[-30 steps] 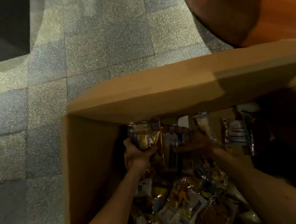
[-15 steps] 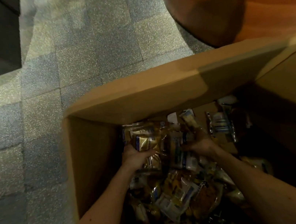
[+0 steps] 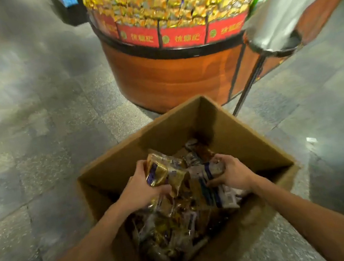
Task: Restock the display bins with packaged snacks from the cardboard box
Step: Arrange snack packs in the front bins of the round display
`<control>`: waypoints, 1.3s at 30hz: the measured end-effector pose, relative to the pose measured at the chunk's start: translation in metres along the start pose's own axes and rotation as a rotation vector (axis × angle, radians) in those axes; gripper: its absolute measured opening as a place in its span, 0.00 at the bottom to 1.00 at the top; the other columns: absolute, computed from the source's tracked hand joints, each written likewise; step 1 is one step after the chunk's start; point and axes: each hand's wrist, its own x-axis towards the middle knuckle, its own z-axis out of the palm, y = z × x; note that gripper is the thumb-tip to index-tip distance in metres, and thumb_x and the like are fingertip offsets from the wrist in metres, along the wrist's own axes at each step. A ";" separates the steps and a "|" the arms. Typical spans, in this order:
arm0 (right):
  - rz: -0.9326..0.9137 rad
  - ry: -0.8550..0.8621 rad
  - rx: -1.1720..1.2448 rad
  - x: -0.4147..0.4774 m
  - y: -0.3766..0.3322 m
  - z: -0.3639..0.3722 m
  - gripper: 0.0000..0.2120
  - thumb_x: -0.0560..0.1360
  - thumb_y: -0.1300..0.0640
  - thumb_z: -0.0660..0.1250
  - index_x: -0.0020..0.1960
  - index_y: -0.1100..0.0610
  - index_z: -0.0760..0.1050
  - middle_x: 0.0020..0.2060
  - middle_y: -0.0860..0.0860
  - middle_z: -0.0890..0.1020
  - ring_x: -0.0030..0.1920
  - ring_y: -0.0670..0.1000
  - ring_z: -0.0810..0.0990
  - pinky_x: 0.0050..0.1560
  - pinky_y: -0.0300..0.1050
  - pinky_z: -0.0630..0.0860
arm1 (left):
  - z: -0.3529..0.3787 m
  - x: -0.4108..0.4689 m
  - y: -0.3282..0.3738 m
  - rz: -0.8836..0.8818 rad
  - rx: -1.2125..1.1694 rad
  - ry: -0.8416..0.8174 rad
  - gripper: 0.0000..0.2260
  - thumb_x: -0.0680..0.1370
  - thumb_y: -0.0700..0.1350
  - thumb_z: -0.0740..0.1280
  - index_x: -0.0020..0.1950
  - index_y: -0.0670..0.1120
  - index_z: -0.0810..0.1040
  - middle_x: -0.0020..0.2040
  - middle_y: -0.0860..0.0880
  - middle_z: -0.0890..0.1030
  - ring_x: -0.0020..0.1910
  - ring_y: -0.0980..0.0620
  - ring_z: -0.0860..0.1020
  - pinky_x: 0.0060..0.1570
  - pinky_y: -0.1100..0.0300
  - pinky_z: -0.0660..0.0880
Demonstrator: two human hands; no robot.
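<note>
The display bin (image 3: 170, 79), already heaped, fills the upper middle; the cardboard box (image 3: 167, 135) stands lower centre. Our left hand (image 3: 140, 191) clutches gold snack packets (image 3: 164, 174), our right hand (image 3: 235, 172) white packets (image 3: 208, 183), at the box's mouth. We think such a loose bundle may slip from either grip while carried. Earlier only the bin's wall showed; now its top shows.

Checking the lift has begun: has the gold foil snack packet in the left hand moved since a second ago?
Yes. Held in the left hand, the gold foil snack packet looks lifted off the pile, nearer the rim of the brown cardboard box.
</note>
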 end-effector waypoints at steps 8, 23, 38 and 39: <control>-0.071 0.512 0.212 -0.236 -0.030 -0.085 0.26 0.61 0.56 0.84 0.52 0.50 0.73 0.47 0.47 0.80 0.46 0.44 0.80 0.46 0.41 0.78 | 0.024 -0.101 0.187 0.564 0.097 -0.111 0.40 0.64 0.64 0.78 0.71 0.54 0.66 0.61 0.58 0.78 0.59 0.57 0.78 0.60 0.58 0.76; -0.233 1.243 0.760 -0.526 0.101 -0.265 0.34 0.63 0.57 0.83 0.64 0.60 0.71 0.51 0.60 0.86 0.52 0.63 0.85 0.58 0.64 0.79 | 0.286 -0.239 0.500 1.089 -0.184 -0.496 0.22 0.69 0.50 0.78 0.58 0.56 0.73 0.48 0.56 0.85 0.44 0.62 0.83 0.41 0.71 0.75; -0.002 1.235 0.897 -0.534 0.297 -0.366 0.43 0.66 0.19 0.58 0.50 0.56 0.86 0.47 0.55 0.87 0.51 0.56 0.86 0.64 0.54 0.75 | 0.532 -0.169 0.581 0.634 -0.221 -0.676 0.14 0.72 0.56 0.74 0.56 0.55 0.80 0.46 0.58 0.86 0.48 0.56 0.84 0.60 0.51 0.77; 0.021 1.248 0.870 -0.526 0.305 -0.371 0.43 0.69 0.21 0.58 0.51 0.60 0.85 0.45 0.58 0.87 0.49 0.56 0.86 0.62 0.51 0.77 | 0.545 -0.153 0.584 0.603 -0.201 -0.672 0.13 0.72 0.56 0.75 0.54 0.55 0.81 0.44 0.59 0.86 0.48 0.56 0.83 0.59 0.52 0.76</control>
